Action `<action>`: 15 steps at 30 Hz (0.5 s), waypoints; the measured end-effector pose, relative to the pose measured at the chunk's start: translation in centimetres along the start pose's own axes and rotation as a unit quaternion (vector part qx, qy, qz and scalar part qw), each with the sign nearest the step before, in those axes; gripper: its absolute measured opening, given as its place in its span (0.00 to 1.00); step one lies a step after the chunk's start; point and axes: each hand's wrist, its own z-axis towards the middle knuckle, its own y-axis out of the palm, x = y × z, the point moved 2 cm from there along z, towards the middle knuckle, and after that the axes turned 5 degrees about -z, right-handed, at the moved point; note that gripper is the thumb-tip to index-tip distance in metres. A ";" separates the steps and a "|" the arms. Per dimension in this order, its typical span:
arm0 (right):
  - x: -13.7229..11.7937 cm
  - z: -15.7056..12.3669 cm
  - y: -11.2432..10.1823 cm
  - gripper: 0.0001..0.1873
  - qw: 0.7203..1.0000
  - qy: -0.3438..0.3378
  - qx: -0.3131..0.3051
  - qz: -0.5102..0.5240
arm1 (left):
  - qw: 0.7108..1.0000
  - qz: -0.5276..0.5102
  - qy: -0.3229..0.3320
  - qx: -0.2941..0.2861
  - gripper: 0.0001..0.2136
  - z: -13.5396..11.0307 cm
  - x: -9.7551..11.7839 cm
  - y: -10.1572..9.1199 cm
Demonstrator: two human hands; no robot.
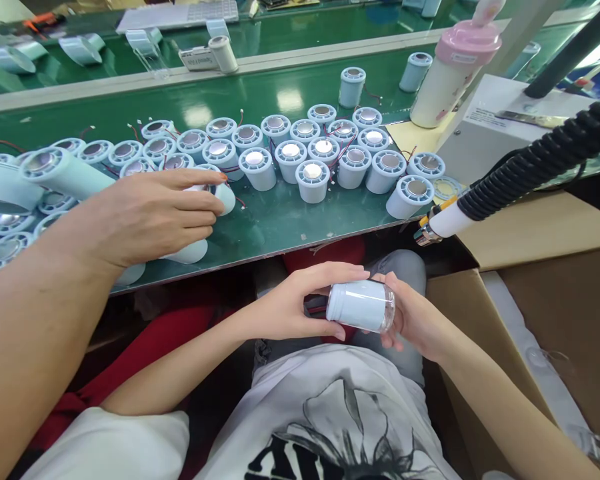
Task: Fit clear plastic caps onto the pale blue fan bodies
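Above my lap, a light blue cylinder with a clear plastic cup over it lies on its side between my hands. My left hand grips its ridged left end, thumb below and fingers above. Around the clear right end curl the fingers of my right hand, partly hidden behind it. Similar light blue cylinders with round metal centres stand in a group on the green bench ahead; thin red and black wires come from some of them.
From the left a co-worker's hand reaches over the cylinders. A black corrugated hose with a metal tip juts in at right, above an open cardboard box. A pink-lidded bottle stands at the back right.
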 end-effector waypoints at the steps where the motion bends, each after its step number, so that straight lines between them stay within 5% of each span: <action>1: 0.0 0.0 0.1 0.33 1.000 0.015 -0.012 0.006 | 1.000 -0.006 0.002 -0.001 0.35 0.0 0.0 0.0; 10: 0.3 -0.4 0.4 0.42 0.987 0.127 -0.094 0.041 | 1.000 -0.016 -0.019 0.017 0.30 -0.1 0.4 0.3; 12: 0.6 -0.4 0.3 0.43 0.992 0.077 -0.099 0.011 | 0.997 -0.030 -0.055 0.034 0.28 -0.2 0.7 0.6; 15: 0.7 -0.6 -0.5 0.37 0.982 -0.149 -0.010 -0.113 | 0.990 -0.073 -0.105 0.060 0.29 -0.3 1.1 0.8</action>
